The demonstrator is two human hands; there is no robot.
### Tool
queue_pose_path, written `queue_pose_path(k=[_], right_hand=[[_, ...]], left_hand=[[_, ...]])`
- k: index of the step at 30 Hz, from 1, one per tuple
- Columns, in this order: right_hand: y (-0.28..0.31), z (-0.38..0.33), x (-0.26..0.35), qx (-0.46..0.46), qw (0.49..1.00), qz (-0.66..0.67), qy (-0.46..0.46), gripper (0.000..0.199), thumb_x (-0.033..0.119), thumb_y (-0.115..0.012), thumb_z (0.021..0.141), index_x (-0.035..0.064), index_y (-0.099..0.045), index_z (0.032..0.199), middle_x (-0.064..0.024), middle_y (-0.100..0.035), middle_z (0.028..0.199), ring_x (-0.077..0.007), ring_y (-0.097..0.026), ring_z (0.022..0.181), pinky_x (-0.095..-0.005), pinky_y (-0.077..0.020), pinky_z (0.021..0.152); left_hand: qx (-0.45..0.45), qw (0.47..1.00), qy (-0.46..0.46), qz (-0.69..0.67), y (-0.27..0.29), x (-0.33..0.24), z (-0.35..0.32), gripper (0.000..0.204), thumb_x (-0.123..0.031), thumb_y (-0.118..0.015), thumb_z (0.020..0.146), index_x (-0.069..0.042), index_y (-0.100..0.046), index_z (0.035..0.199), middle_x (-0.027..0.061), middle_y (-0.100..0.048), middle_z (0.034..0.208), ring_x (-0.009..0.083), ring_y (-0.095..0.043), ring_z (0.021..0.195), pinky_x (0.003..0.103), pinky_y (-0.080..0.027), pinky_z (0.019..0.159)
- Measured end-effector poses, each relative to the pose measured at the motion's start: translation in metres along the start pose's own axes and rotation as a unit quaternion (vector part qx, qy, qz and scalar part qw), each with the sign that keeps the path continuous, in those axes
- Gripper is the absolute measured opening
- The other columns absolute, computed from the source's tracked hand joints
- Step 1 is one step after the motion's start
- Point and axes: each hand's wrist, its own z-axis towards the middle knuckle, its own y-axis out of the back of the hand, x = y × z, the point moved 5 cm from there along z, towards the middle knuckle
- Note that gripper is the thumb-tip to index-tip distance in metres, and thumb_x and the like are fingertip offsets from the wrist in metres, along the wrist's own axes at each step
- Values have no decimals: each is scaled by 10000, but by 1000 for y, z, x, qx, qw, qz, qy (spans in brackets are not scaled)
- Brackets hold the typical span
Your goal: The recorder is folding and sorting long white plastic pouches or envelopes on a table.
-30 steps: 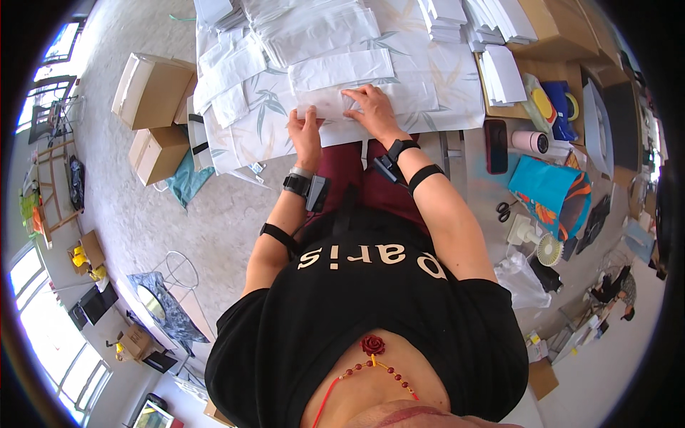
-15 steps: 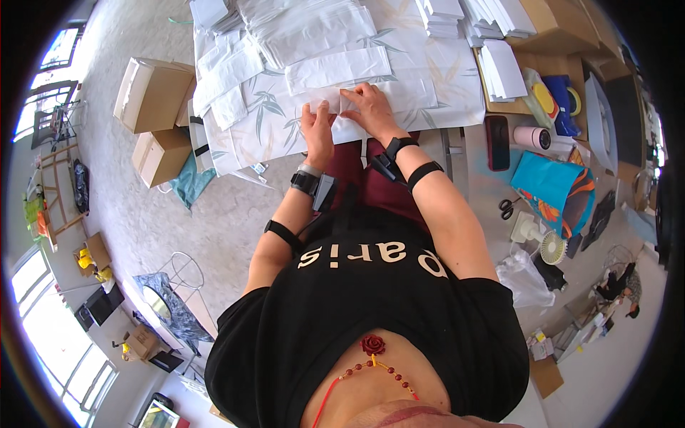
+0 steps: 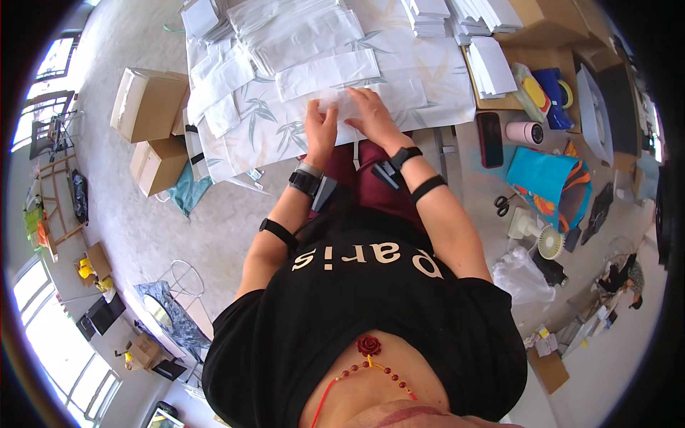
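Both hands press flat on a thin white packet (image 3: 371, 100), a long soft rectangle of papery or plastic film that lies at the near edge of the surface (image 3: 442, 78). The left hand (image 3: 321, 125) lies with fingers together on the packet's left part; the right hand (image 3: 371, 114) is spread over its middle, palm down, gripping nothing. The surface wears a pale cloth printed with grey-green bamboo leaves.

Just beyond the hands lies another white packet (image 3: 327, 73), and further off a heap of the same limp white bags (image 3: 300, 28). Stacks of crisp white envelopes (image 3: 492, 64) stand off to the right of the right hand. A dark phone (image 3: 489, 139) and a small white cylinder (image 3: 524, 132) lie further right, by a blue folded bag (image 3: 546, 175). Brown cardboard boxes (image 3: 150, 103) sit on the floor far left of the left hand.

Since the earlier frames, the left hand has moved up from the packet's near left edge onto it, closer to the right hand, which has stayed put.
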Motion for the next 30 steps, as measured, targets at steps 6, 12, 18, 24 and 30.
queue_pose_path(k=[6,12,18,24,30], right_hand=[[22,-18,-53,-72,921,289,-250,323,165,-668,1006,-9,-622,1274,-158,-730,1095,-243,-738,904,-336,-603,791],[27,-15,-51,-65,929,210,-298,348,189,-710,967,-12,-627,1237,-141,-767,951,-224,-756,844,-354,-601,757],[23,-8,-49,-77,972,51,-217,365,89,-740,868,16,-631,1209,-112,-757,869,-253,-745,785,-373,-580,741],[20,-6,-54,-80,980,18,-183,363,54,-698,878,42,-597,1226,-115,-734,837,-310,-722,768,-422,-559,727],[22,-2,-54,-49,983,-4,-177,381,29,-677,859,16,-591,1230,-146,-724,885,-355,-712,848,-469,-560,787]], left_hand=[[49,981,-140,128,-24,-27,-18,501,-296,-716,972,55,-583,1304,287,-601,1331,353,-595,1264,409,-478,1055],[73,974,-127,171,-27,-23,-19,649,-343,-698,979,92,-526,1429,368,-412,1548,456,-422,1455,432,-376,1179],[36,996,-87,0,-11,3,-4,489,-243,-629,1048,83,-562,1407,256,-578,1447,275,-613,1284,338,-470,1069],[-119,987,-97,-39,33,-5,-2,363,-183,-584,1070,74,-625,1323,154,-697,1270,205,-656,1159,320,-494,1020],[-98,978,-165,75,32,-13,-12,345,-119,-578,1037,21,-614,1350,184,-666,1334,315,-647,1213,405,-509,1035]])
